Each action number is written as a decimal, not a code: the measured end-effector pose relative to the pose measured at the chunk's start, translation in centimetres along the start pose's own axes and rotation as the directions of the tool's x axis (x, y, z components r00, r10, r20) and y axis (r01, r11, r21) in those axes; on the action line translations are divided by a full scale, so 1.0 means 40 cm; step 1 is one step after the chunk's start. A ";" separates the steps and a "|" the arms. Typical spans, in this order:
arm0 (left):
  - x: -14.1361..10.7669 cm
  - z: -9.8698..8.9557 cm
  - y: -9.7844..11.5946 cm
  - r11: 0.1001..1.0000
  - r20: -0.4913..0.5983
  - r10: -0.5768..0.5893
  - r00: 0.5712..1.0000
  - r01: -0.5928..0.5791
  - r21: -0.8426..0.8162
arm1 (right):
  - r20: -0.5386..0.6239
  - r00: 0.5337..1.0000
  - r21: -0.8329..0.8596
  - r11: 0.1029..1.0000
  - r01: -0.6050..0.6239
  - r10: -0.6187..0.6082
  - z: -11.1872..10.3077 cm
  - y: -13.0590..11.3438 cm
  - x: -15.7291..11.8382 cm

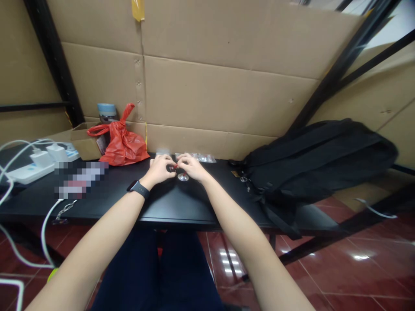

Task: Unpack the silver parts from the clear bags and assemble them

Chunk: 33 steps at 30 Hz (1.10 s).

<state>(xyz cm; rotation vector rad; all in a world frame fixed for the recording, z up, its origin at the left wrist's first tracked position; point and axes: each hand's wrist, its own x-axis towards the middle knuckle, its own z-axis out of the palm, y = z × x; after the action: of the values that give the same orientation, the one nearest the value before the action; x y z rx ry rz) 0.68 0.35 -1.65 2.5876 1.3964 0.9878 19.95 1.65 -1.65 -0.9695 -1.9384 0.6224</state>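
Over the middle of the black table, my left hand (160, 169) and my right hand (192, 167) meet, fingertips almost touching. Between them is a small red piece (175, 166), pinched by the fingers of both hands; its kind is too small to make out. A dark, shiny part shows inside the curl of my left fingers. Just below my right fingertips is a small round clear disc (183, 177), perhaps joined to the red piece; I cannot tell. Behind the hands lie small clear plastic bags (206, 158) with bits of red in them.
A red plastic bag (125, 144), a cardboard box (84, 144) and a blue-lidded jar (106, 110) stand back left. Further left are a white power strip (30, 172) with cables and a blurred-out item (81, 180). A black backpack (324, 160) fills the right side. Cardboard (210, 95) walls the back.
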 end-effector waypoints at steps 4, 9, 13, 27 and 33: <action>0.003 -0.007 -0.005 1.000 0.038 -0.009 0.999 0.009 0.012 | 0.024 1.000 0.000 1.000 -0.013 0.013 0.009 0.011 0.001; 0.000 -0.013 -0.005 1.000 0.120 -0.004 0.993 0.001 0.019 | 0.067 0.998 -0.064 0.998 -0.013 0.017 0.015 0.022 0.001; 0.001 -0.007 -0.016 0.999 0.153 -0.031 0.988 0.027 0.025 | 0.143 0.990 -0.158 0.987 0.025 -0.002 0.019 0.012 0.000; -0.001 -0.004 -0.031 0.990 -0.052 -0.128 0.990 0.124 -0.069 | 0.274 0.925 -0.549 0.832 -0.076 0.265 -0.053 -0.019 -0.035; 0.003 -0.007 -0.040 0.977 -0.064 -0.199 0.978 0.193 -0.092 | 0.255 0.937 -0.544 0.836 -0.064 0.238 -0.033 -0.031 -0.034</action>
<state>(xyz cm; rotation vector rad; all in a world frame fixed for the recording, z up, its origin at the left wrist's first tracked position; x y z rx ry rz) -0.62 1.32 -1.87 2.3217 1.5546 1.0953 21.04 -0.08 -0.72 -1.4532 -2.4023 0.3380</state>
